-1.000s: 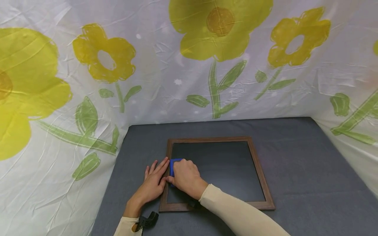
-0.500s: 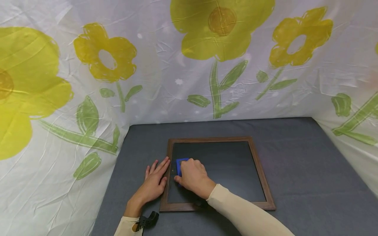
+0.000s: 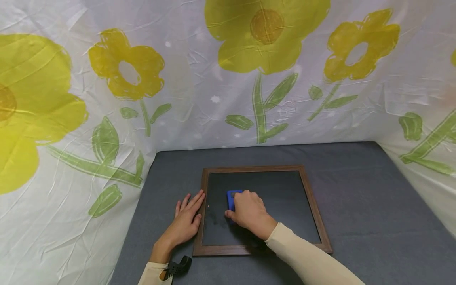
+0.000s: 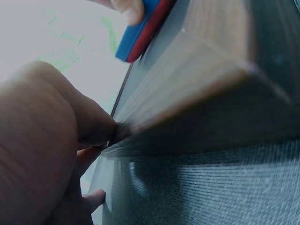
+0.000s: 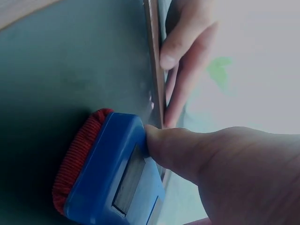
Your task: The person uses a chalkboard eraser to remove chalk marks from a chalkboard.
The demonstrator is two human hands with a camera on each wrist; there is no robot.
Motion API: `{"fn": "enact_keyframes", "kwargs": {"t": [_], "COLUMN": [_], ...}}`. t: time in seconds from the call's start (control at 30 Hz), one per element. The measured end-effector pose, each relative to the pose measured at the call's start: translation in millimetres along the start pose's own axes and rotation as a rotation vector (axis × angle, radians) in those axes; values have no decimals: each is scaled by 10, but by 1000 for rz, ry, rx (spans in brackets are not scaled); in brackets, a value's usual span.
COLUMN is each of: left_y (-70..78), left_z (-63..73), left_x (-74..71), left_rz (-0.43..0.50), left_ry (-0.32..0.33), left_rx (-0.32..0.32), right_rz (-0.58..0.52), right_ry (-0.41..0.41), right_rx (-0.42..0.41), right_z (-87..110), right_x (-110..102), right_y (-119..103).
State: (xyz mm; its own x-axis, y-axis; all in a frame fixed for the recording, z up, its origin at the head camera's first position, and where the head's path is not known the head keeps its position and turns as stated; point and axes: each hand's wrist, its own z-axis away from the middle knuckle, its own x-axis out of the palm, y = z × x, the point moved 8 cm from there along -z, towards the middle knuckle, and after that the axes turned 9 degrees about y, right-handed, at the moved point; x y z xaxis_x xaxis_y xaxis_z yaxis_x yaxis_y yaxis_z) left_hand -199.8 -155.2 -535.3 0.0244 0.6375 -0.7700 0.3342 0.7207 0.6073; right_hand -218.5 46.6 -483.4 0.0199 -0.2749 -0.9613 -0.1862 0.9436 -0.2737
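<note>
A blackboard [image 3: 278, 206] in a brown wooden frame lies flat on the dark cloth. My right hand [image 3: 249, 211] grips a blue blackboard eraser [image 5: 105, 164] and holds its red ribbed pad [image 5: 77, 159] against the board, left of the middle. The thumb presses the eraser's near side in the right wrist view. Fingers extended, my left hand [image 3: 185, 221] rests along the frame's left edge, its fingertips touching the wood. In the left wrist view the eraser [image 4: 140, 33] shows beyond the wooden frame [image 4: 187, 75].
Grey cloth [image 3: 374, 206] covers the table around the board. White fabric [image 3: 192, 79] printed with yellow flowers hangs behind and at both sides. A black strap device [image 3: 179, 265] sits at my left wrist. Faint smudges mark the board's left part.
My right hand has slid the eraser rightward across the board, away from the left frame edge. The left hand stays where it was.
</note>
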Motion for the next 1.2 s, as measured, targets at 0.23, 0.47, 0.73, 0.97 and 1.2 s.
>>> {"fn": "enact_keyframes", "kwargs": {"t": [0.23, 0.47, 0.73, 0.97, 1.2], "left_y": [-14, -22, -21, -21, -33], "left_z": [1, -4, -4, 10, 6], "left_x": [4, 5, 5, 5, 16], "left_rz": [9, 12, 5, 7, 3], "left_ry": [-8, -10, -13, -7, -6], "left_rx": [0, -1, -2, 3, -2], "right_rz": [17, 27, 47, 54, 38], "right_ry": [-15, -13, -36, -48, -69], "right_rx": [56, 115, 167, 207, 258], "right_z": [55, 112, 180, 256, 330], "right_x": [-77, -200, -343, -444, -512], "right_y": [293, 648, 1031, 1351, 1613]}}
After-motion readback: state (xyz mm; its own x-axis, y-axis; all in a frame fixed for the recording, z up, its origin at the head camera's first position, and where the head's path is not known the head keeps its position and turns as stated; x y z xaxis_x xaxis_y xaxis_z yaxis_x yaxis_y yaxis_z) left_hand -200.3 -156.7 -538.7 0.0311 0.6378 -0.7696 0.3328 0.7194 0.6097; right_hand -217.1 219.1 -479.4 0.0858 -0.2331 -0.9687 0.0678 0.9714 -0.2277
